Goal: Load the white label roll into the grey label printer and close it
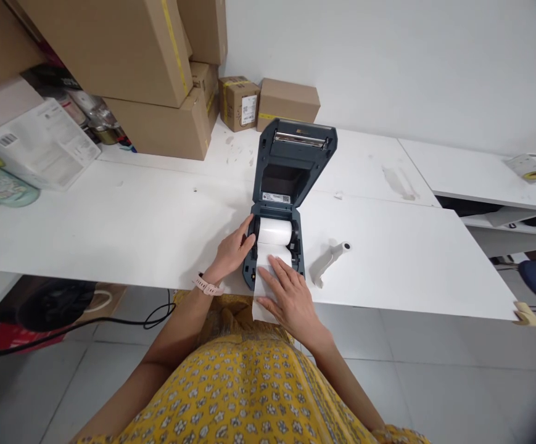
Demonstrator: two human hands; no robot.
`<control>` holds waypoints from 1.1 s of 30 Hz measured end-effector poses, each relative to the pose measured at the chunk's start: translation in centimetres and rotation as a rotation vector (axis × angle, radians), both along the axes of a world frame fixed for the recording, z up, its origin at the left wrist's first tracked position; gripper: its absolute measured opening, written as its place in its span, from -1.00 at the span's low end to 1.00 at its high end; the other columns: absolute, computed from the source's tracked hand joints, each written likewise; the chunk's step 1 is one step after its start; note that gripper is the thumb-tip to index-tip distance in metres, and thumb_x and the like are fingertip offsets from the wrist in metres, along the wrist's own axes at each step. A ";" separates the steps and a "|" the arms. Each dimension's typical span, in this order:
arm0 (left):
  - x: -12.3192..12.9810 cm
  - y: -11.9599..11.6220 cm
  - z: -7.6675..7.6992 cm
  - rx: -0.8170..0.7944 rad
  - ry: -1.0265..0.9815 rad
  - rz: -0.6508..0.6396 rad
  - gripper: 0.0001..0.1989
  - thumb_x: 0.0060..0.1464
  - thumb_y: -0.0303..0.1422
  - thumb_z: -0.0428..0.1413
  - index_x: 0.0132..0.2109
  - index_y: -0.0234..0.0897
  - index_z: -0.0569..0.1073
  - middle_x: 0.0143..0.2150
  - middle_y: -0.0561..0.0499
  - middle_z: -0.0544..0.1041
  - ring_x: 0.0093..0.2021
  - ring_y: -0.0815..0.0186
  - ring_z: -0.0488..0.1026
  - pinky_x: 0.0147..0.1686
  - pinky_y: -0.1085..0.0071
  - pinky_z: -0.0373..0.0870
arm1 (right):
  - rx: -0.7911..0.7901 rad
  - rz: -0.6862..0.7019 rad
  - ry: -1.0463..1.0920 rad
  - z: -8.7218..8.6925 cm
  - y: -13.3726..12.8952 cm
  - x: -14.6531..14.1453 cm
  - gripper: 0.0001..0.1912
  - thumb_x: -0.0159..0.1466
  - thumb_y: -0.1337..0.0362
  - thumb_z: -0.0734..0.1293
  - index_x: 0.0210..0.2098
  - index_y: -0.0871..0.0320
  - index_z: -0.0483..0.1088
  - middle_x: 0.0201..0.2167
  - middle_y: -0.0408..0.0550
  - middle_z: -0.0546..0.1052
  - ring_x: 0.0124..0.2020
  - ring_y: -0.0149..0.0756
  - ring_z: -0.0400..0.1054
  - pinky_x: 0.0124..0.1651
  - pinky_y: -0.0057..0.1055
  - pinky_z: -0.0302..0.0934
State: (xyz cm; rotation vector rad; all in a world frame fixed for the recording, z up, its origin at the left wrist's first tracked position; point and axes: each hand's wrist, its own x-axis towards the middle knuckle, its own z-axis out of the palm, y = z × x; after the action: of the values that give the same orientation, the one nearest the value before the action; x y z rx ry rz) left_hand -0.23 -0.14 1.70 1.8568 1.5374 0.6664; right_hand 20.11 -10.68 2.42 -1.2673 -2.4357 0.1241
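Observation:
A dark grey label printer stands at the table's front edge, its lid raised and tilted back. Inside lies a white label roll, with its paper strip drawn forward over the front of the printer and past the table edge. My right hand rests on that strip with fingers spread and stretched out. On the printer's left side, my left hand touches the housing, thumb and fingers apart. A pink band circles my left wrist.
Right of the printer lies a small white handheld device. Cardboard boxes are stacked at the back left, with smaller ones against the wall. A white carton and a green bottle stand far left. A black cable hangs below.

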 end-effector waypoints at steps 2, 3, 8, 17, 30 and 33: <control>0.0 -0.2 0.2 0.009 0.017 0.016 -0.35 0.40 -0.02 -0.18 0.51 -0.15 0.07 -0.19 -0.05 0.53 -0.26 0.18 0.47 -0.20 0.30 0.37 | 0.011 0.002 0.000 -0.1 0.0 0.0 -0.45 0.48 0.05 0.21 0.39 0.09 0.18 0.45 0.17 0.23 0.46 0.05 0.11 0.25 0.02 0.32; 0.0 -0.3 0.4 0.016 0.032 0.023 -0.34 0.40 0.01 -0.19 0.50 -0.15 0.08 -0.15 -0.07 0.53 -0.22 0.15 0.49 -0.17 0.27 0.39 | 0.017 0.002 -0.002 -0.1 0.0 0.0 -0.45 0.48 0.06 0.21 0.39 0.10 0.19 0.45 0.18 0.24 0.46 0.05 0.12 0.25 0.02 0.31; 0.2 -0.4 0.9 -0.020 0.077 0.022 -0.31 0.39 0.06 -0.24 0.52 -0.12 0.03 0.07 -0.19 0.50 -0.08 0.03 0.52 -0.04 0.11 0.44 | 0.034 0.006 -0.003 -0.2 -0.1 0.0 -0.45 0.48 0.08 0.22 0.40 0.10 0.17 0.45 0.15 0.24 0.48 0.02 0.09 0.31 0.02 0.27; 0.4 1.1 -0.5 0.055 -0.167 0.005 -0.17 0.35 0.13 -0.15 0.54 -0.18 -0.17 0.59 -0.24 -0.11 0.58 -0.02 -0.19 0.49 -0.07 -0.14 | -0.002 0.006 0.016 0.0 -0.1 0.2 -0.45 0.47 0.07 0.25 0.38 0.09 0.22 0.46 0.09 0.23 0.49 -0.03 0.08 0.35 0.02 0.24; 3.6 10.3 12.9 0.475 -0.577 -0.035 -0.50 0.50 -0.14 -0.28 0.28 -0.25 0.36 0.27 0.00 0.45 0.39 0.13 0.32 0.31 0.08 0.28 | 0.035 0.049 0.177 -0.7 -2.8 0.8 -0.56 0.45 0.20 0.27 0.29 0.09 0.36 0.33 0.07 0.43 0.40 -0.14 0.27 0.39 0.00 0.25; 3.3 5.2 11.8 0.594 -0.576 -0.049 -0.54 0.47 -0.08 -0.22 0.01 -0.17 0.50 -0.01 -0.01 0.56 0.08 0.22 0.52 0.16 0.14 0.45 | 0.105 0.048 0.231 -1.7 -3.1 0.9 -0.59 0.42 0.28 0.30 0.24 0.08 0.40 0.27 0.07 0.51 0.36 -0.16 0.32 0.38 -0.03 0.26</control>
State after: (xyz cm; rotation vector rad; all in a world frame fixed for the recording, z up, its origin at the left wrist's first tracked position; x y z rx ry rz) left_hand 3.07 5.03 13.50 1.8448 0.9680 1.6012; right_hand 21.00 -13.81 0.75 -1.0852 -2.2449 0.1455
